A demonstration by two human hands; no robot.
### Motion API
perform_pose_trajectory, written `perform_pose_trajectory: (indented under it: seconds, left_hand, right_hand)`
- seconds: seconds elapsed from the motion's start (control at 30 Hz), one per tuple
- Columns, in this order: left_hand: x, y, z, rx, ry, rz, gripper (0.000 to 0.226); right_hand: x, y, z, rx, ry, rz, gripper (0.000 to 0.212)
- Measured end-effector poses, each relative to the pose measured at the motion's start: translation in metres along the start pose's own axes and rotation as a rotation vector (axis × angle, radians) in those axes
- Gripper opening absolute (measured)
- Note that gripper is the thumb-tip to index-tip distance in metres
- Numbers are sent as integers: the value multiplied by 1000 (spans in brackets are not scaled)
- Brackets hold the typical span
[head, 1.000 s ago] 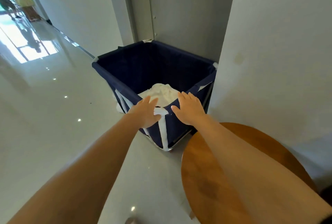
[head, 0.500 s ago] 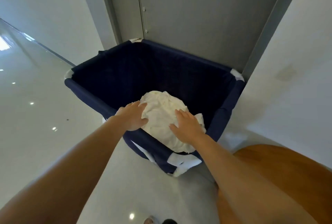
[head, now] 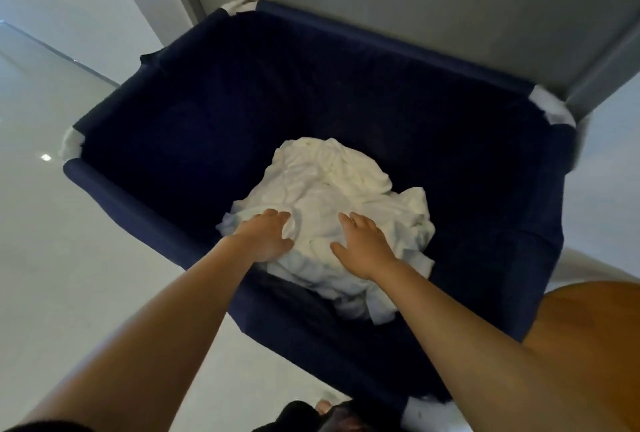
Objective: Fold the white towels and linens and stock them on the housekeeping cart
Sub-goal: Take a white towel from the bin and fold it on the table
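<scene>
Head view: a crumpled heap of white linens (head: 332, 185) lies at centre frame, deep inside a navy fabric laundry bin (head: 145, 213). It is unfolded, so it must come out before any stocking. The left hand (head: 265, 237) pinches a ridge of cloth between curled fingers and thumb. The right hand (head: 363, 246) lies spread on the heap, gripping nothing, probably steadying it for a scoop. A wooden tabletop (head: 588, 327) at lower right, just beside the bin, likely offers a folding surface.
</scene>
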State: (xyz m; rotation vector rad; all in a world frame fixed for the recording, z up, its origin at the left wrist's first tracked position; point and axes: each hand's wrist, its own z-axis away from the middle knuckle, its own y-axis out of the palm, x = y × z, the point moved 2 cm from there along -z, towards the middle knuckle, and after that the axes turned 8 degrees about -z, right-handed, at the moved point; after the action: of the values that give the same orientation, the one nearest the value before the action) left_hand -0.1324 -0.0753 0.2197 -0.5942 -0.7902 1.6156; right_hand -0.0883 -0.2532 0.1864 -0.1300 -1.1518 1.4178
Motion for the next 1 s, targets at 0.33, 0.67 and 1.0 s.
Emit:
perform_pose_trajectory:
  seconds: [0.33, 0.67, 1.0]
  left_hand:
    - [56, 42, -158, 205, 10, -90, 61]
    - [95, 113, -283, 205, 118, -205, 72]
    - [116, 143, -318, 62, 84, -6, 42]
  right_hand:
    - [1, 49, -111, 104, 111, -94, 66]
    - [6, 131, -199, 171, 320, -248, 76]
    - [14, 163, -244, 126, 411, -360, 65]
